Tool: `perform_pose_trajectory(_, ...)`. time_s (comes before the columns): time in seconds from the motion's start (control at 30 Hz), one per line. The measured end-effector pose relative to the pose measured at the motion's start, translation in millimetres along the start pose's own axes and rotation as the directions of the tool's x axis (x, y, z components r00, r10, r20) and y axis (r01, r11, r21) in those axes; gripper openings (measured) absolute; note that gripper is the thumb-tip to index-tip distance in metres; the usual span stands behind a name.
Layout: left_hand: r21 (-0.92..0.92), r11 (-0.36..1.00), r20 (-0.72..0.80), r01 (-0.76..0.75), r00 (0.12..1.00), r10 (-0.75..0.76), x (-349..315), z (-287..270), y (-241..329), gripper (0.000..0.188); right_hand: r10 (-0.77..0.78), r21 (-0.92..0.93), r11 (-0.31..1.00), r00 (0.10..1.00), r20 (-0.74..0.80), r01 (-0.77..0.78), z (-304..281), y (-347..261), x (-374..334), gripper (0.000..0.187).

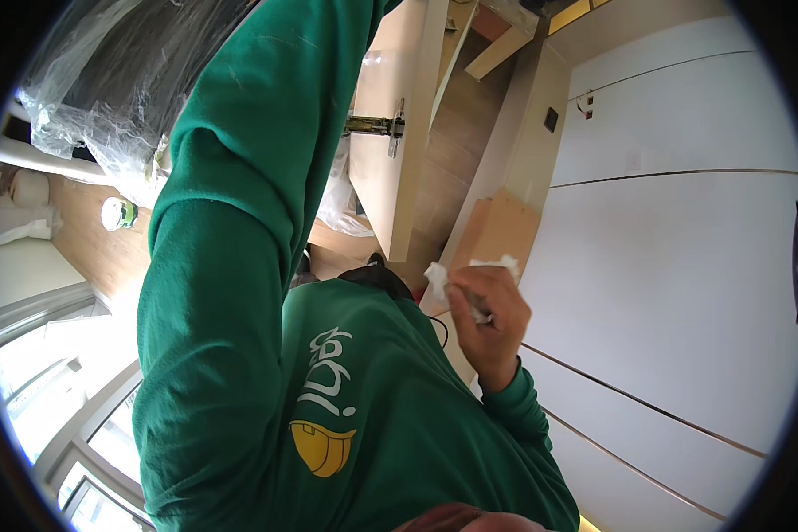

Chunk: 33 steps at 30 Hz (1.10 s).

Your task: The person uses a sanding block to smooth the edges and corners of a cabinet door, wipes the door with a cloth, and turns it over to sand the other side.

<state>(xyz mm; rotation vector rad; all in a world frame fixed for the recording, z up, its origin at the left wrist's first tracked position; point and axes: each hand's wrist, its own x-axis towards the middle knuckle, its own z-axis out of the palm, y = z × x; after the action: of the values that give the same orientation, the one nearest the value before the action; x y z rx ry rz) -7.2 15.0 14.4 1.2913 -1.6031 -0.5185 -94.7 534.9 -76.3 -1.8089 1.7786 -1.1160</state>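
Note:
My right hand (pixel 491 321) is closed around a crumpled white tissue (pixel 436 279), whose ends stick out past the fingers. It hovers in front of my green sweatshirt, near a brown cardboard piece (pixel 498 232). My left arm (pixel 239 177), in a green sleeve, reaches up past the upper edge, so the left hand is out of sight. Beside that sleeve stands a pale cabinet door panel (pixel 395 191) with a metal hinge (pixel 377 126) fixed to it.
White panels (pixel 674 266) with narrow seams fill the right side. Plastic sheeting (pixel 106 106) covers a dark bulky thing at upper left. A white tub (pixel 118 214) stands on the wood floor. Windows (pixel 71 417) are at lower left. A board (pixel 501 53) lies at the top.

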Motion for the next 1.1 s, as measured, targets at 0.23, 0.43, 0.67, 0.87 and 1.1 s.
perform_pose_trajectory(0.23,-0.012,1.000,-0.046,-0.001,0.999,0.001,5,6,-3,0.057,-0.329,-0.147,0.937,0.941,-0.080,0.316,36,-13,26,0.033)
perform_pose_trajectory(0.43,-0.045,0.999,-0.026,-0.003,1.000,0.002,-1,5,2,0.056,-0.305,-0.271,0.924,0.947,-0.096,0.270,51,-4,23,0.034)
perform_pose_trajectory(0.67,0.021,0.999,-0.085,-0.050,0.995,0.052,-6,15,6,0.056,-0.365,-0.301,0.905,0.914,-0.179,0.302,56,4,77,0.027)
perform_pose_trajectory(0.87,0.092,0.995,-0.079,-0.036,0.996,0.043,6,8,-2,0.061,-0.413,-0.408,0.842,0.908,-0.068,0.353,50,8,90,0.023)
perform_pose_trajectory(1.1,0.133,0.991,-0.196,0.010,0.981,0.016,-18,23,2,0.048,0.250,0.038,0.968,0.965,-0.075,-0.248,57,118,32,0.008)
